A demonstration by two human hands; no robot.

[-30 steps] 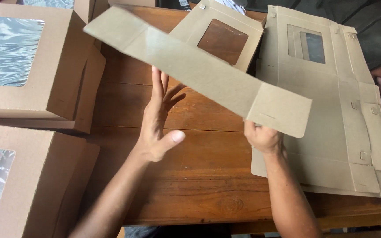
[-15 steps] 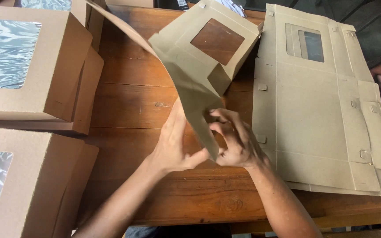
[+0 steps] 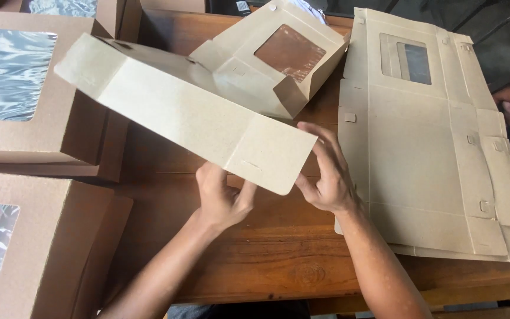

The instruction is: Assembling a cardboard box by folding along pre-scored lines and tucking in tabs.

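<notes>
Your left hand point(image 3: 222, 198) and right hand point(image 3: 324, 174) both pinch the near flap of the half-folded cardboard box point(image 3: 208, 112), held above the wooden table point(image 3: 255, 266) — fingers curled, not fully closed. The long panel hangs unsupported — it may bend or crease wrongly.

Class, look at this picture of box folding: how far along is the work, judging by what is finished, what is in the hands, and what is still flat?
Done: folded window boxes stacked at the left. In hand: a partly folded cardboard box, with the left hand and right hand at its near flap, sides not closed. Left: flat blanks piled on the wooden table.
</notes>
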